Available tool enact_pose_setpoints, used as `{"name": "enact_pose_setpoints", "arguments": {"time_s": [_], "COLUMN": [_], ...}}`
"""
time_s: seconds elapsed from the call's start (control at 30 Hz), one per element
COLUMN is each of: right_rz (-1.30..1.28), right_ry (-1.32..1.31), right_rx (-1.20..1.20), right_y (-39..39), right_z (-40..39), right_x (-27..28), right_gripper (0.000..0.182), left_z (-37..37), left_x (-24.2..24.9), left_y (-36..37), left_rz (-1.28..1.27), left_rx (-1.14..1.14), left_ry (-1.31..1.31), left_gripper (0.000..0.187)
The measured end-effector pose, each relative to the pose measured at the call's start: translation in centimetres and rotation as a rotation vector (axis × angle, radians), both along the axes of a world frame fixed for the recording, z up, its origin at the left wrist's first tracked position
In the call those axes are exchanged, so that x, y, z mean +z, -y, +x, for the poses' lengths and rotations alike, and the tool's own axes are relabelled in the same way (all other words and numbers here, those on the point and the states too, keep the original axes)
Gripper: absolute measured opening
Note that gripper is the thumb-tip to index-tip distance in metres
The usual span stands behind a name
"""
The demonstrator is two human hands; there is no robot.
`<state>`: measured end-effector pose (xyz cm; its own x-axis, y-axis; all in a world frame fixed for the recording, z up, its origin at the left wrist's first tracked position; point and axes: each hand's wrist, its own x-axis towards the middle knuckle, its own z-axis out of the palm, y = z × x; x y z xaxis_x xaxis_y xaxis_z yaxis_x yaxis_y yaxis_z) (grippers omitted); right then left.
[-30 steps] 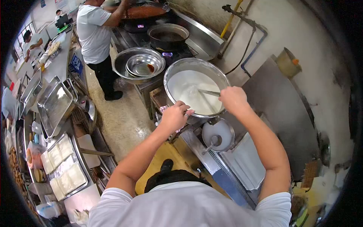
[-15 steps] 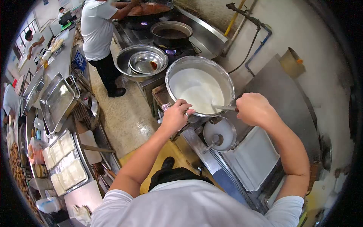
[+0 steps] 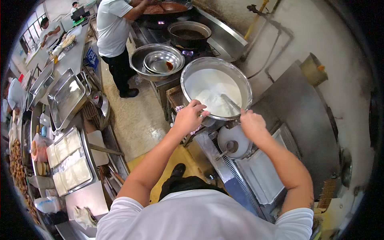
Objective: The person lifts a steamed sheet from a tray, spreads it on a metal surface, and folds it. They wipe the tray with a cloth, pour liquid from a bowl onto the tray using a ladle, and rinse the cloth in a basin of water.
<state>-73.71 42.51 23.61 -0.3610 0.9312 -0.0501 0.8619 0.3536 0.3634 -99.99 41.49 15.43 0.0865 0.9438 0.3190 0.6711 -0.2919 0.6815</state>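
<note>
A large metal bowl of white liquid stands in front of me. My left hand is closed on its near left rim, fingertips over the edge; a patterned cloth shows beside it. My right hand grips the handle of a long grey metal stirring tool at the near right rim. The tool slants into the liquid, which hides its end. Just below the bowl sits a round pan of whitish liquid, with a ladle in it.
Nested steel bowls and a dark pot stand beyond the bowl. A co-worker works at a large wok. Left are metal trays and a tray of white slabs. A white-lined tray lies at right.
The tool has swung up and left, now reaching nearer the middle of the liquid. My right hand has moved left and down towards the rim. My left hand stays at the rim.
</note>
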Motion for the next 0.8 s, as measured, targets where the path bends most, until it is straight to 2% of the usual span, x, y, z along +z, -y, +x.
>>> {"name": "enact_pose_setpoints", "arguments": {"time_s": [0.1, 0.17, 0.23, 0.4, 0.5, 0.57, 0.6, 0.63, 0.7, 0.8], "right_rz": [-0.238, -0.342, -0.491, -0.631, -0.640, -0.541, -0.473, -0.346, -0.194, -0.094], "right_ry": [0.073, 0.074, 0.104, 0.089, -0.019, -0.110, -0.234, -0.237, -0.075, -0.066], "right_rx": [0.018, -0.095, -0.145, 0.111, 0.082, 0.068, -0.023, -0.022, -0.023, -0.090], "right_y": [-1.1, -1.5, -3.4, -4.1, -3.4, -2.2, -1.1, 0.6, 1.8, 1.5], "right_z": [0.5, -0.8, -1.0, -2.0, -1.8, -1.8, -2.1, -3.1, -3.7, -2.7], "right_x": [4.6, 8.5, 10.7, 14.4, 12.1, 8.0, 5.8, 4.8, 1.6, -0.3], "right_gripper": [0.023, 0.020, 0.024, 0.023, 0.024, 0.023, 0.024, 0.025, 0.032, 0.041], "left_z": [0.1, 0.3, 0.3, 0.5, 0.5, 0.5, 0.5, 0.5, 0.5, 0.5], "left_x": [-0.1, -0.2, -0.3, -0.3, -0.6, -1.1, -1.0, -0.9, -0.7, -0.6], "left_y": [0.1, 0.1, 0.1, 0.1, 0.0, -0.1, -0.1, -0.1, 0.0, 0.1], "left_rz": [-0.006, -0.012, -0.026, -0.023, -0.001, 0.037, 0.030, 0.023, 0.015, 0.015], "left_rx": [0.002, 0.016, 0.018, 0.036, 0.036, 0.037, 0.033, 0.032, 0.036, 0.036], "left_ry": [0.004, 0.009, 0.001, -0.017, -0.013, -0.005, -0.004, -0.002, 0.001, -0.003], "left_gripper": [0.034, 0.035, 0.032, 0.030, 0.030, 0.030, 0.030, 0.030, 0.030, 0.031]}}
